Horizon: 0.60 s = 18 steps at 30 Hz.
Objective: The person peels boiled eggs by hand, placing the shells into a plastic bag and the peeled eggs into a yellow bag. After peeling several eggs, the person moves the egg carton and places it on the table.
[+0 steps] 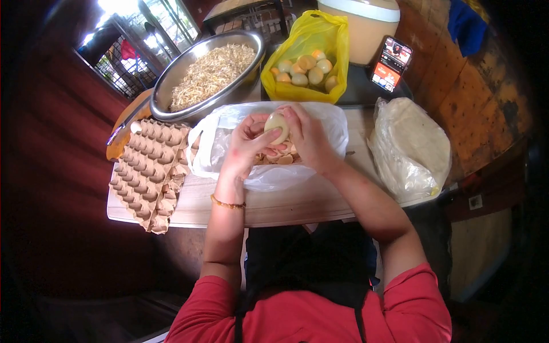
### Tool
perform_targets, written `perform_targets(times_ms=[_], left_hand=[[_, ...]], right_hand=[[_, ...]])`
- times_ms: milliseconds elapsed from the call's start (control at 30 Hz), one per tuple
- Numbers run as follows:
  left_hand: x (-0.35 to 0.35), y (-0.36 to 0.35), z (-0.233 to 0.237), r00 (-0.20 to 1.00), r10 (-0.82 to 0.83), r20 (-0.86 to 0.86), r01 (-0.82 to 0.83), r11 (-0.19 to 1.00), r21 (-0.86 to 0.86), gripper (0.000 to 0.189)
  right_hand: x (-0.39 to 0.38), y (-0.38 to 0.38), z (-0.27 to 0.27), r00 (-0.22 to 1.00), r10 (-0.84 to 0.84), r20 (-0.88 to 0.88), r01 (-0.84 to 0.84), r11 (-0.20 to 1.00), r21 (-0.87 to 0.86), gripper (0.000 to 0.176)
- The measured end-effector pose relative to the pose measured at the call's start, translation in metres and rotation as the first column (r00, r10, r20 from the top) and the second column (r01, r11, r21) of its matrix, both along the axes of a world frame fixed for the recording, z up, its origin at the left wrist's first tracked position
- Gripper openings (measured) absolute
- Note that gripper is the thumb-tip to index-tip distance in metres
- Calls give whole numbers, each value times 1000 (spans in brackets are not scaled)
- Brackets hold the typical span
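Nearest the camera, red sleeves and a dark apron fill the bottom edge, and both forearms reach up over a pale wooden tabletop [286,208]. A thin gold bracelet [227,204] circles the left wrist.

The left hand [247,146] and the right hand [309,137] meet around a smooth, pale, oval egg [277,126], held just above the middle of the table. The left thumb and fingertips pinch its near left side. The right fingers curl closed over its right side and hide about half of it, so it is impossible to tell whether shell clings there.

Under the hands lies a crinkled, translucent white plastic bag [229,123], spread open. Curved brownish shell pieces [284,159] sit in it, mostly covered by the hands.

To the left, a stack of grey-brown moulded pulp egg trays [148,171] with rows of dimples overhangs the table edge. To the right, a clear wrinkled sack [409,146] holds a stack of round, flat, pale sheets whose material cannot be made out.

Farther back, a shiny steel bowl [170,75] is heaped with thin, pale, stringy sprouts [211,71]. Beside it, a glossy yellow bag [333,40] cradles a cluster of pale rounded eggs [306,68]. A phone [392,63] leans upright behind, its lit screen too small to read. A cream round container [360,28] is cut off by the top edge.
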State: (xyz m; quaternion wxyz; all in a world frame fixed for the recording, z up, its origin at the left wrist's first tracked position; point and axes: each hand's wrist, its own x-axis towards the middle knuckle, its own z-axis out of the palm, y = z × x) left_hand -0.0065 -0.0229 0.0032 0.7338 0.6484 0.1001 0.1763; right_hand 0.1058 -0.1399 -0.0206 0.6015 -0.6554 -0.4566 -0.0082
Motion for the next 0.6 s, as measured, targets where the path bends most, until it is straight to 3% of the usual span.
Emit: perform_targets(times_ms=[133,267,333,367,433,467,533,567,600], left_hand=[[-5,5,3,997,-67,42,74,983,-167,34],[-5,4,4,995,-91,26,95,953,-289,36],[-3,-1,1,1000,-10,-13,9,996,-91,38],[-1,-3,0,1000,-10,-13,9,996,-90,38],[1,-6,-3,998,66,19,-68,979,191,39],[1,-5,-2,998,65,17,-67,979,191,39],[-2,-4,6,998,55,26,-54,997,-46,41],[-2,-2,6,998,56,25,-54,997,-46,41],[-2,0,5,1000,15,15,-12,981,-194,46]], right_hand=[[5,-2,2,992,58,-114,-48,995,87,30],[7,-8,12,990,37,-136,-31,998,49,29],[5,-9,16,983,60,-172,-45,995,90,28],[2,-10,18,983,61,-171,-45,995,91,28],[-1,-12,23,971,60,-230,-49,997,53,27],[1,-11,21,971,58,-231,-47,997,53,27],[5,-8,17,969,36,-245,-11,995,102,27],[6,-8,16,969,36,-246,-12,995,102,27],[6,-10,18,977,8,-213,11,996,89,27]])
